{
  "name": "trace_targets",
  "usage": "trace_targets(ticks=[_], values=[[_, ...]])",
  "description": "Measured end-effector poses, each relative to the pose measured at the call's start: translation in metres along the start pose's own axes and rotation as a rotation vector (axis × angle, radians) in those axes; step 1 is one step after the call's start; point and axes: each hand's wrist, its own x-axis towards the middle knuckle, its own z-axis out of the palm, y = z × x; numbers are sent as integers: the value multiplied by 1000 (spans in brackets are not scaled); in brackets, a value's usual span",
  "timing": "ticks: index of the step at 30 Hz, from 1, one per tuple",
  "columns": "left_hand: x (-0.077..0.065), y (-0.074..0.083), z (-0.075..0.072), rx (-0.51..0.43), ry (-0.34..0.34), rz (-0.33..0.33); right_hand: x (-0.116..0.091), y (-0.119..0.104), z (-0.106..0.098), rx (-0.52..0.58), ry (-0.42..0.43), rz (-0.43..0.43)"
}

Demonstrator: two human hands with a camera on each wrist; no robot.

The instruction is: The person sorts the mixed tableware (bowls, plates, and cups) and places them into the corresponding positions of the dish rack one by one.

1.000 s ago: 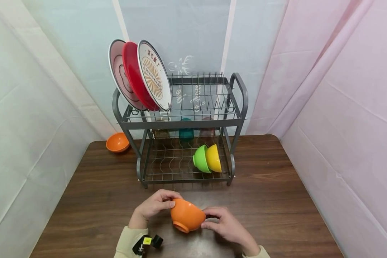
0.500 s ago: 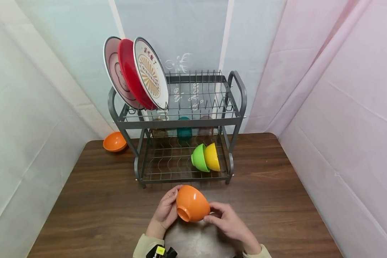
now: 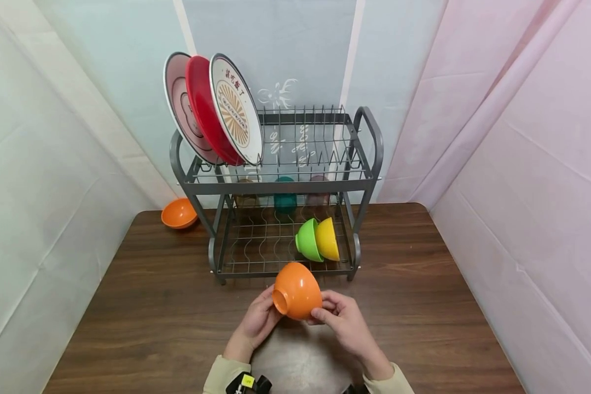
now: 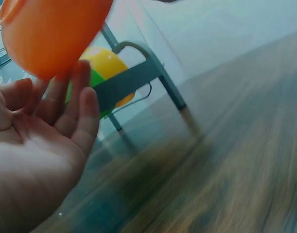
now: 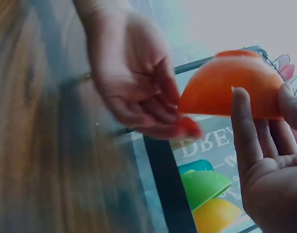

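Tilted on its side, an orange bowl (image 3: 297,290) is held in the air before the rack in the head view, its foot towards the lower left. My right hand (image 3: 347,323) pinches its rim, thumb and fingers on either side, as the right wrist view shows. At the opposite edge, the thumb and fingers of my left hand (image 3: 258,323) straddle the rim, blurred in the right wrist view. From the left wrist, the bowl (image 4: 51,39) overlaps the fingertips, palm facing up. Behind it, a green bowl (image 3: 307,241) and a yellow bowl (image 3: 328,239) stand on edge in the rack.
The grey two-tier dish rack (image 3: 276,187) holds a red plate (image 3: 204,104) between two patterned plates on top. Cups, including a teal cup (image 3: 285,196), stand behind its lower tier. Another orange bowl (image 3: 179,213) sits on the wooden table (image 3: 143,317) at the back left.
The orange bowl has risen and moved towards the rack, turning so its foot faces more to the left. The left hand has shifted from its upper edge to beneath its left side.
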Motion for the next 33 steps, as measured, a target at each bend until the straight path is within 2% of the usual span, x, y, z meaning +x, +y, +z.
trace_targets(ticks=[3, 5, 7, 10, 13, 21, 26, 33], values=[[0, 0, -2, 164, 55, -58, 9, -2, 0, -23, 39, 10], [-1, 2, -4, 270, 52, -90, 16, -2, 2, -43, 49, 8], [-2, 4, -6, 370, 9, -119, 23, 0, 4, -55, 52, -2], [-3, 8, -10, 493, -95, -153, 32, 4, 8, -68, 55, -20], [-4, 12, -12, 566, -169, -187, 43, 7, 11, -85, 81, -26], [-11, 22, -14, 758, -218, -233, 72, 14, 10, -191, 165, -10], [-21, 35, -17, 898, -221, -288, 84, 22, 11, -216, 213, -44], [-29, 57, -27, 1091, -145, -291, 93, 27, 15, -183, 283, -29]])
